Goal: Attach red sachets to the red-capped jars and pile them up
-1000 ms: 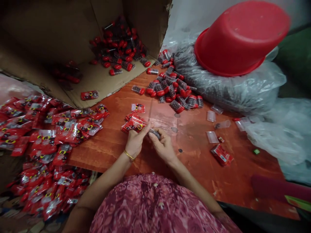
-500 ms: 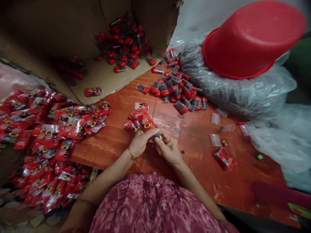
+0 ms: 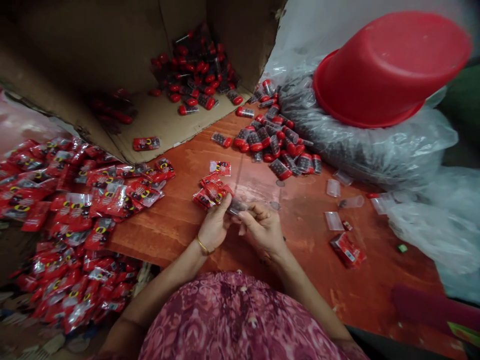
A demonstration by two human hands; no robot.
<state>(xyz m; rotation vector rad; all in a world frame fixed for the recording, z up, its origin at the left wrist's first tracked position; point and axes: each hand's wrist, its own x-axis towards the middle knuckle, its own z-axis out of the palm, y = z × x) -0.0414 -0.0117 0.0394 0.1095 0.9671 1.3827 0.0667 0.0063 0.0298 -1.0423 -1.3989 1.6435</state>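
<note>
A small clear plastic tube (image 3: 237,206) with dark contents is held between my two hands, above the near part of the table. My left hand (image 3: 213,228) is closed at the tube's left end, thumb on top. My right hand (image 3: 265,229) pinches the other end between thumb and curled fingers. Just beyond my left thumb lies a small stack of red printed packets (image 3: 210,191). One packet's edge meets the thumb; whether the thumb also grips it I cannot tell. Another red packet with a clear end (image 3: 221,168) lies flat behind the stack.
Red-capped tubes (image 3: 275,137) are heaped at the table's back. More lie inside a cardboard box (image 3: 176,132). Filled red packets (image 3: 75,205) pile up at left. A red tub (image 3: 375,70) sits upside down on a plastic bag (image 3: 348,150). Loose clear cups (image 3: 333,188) lie at right.
My left thumb has drawn back and lifted, so more of the tube shows between my hands. The red packet by the thumb sits lower and farther left. The view has shifted slightly.
</note>
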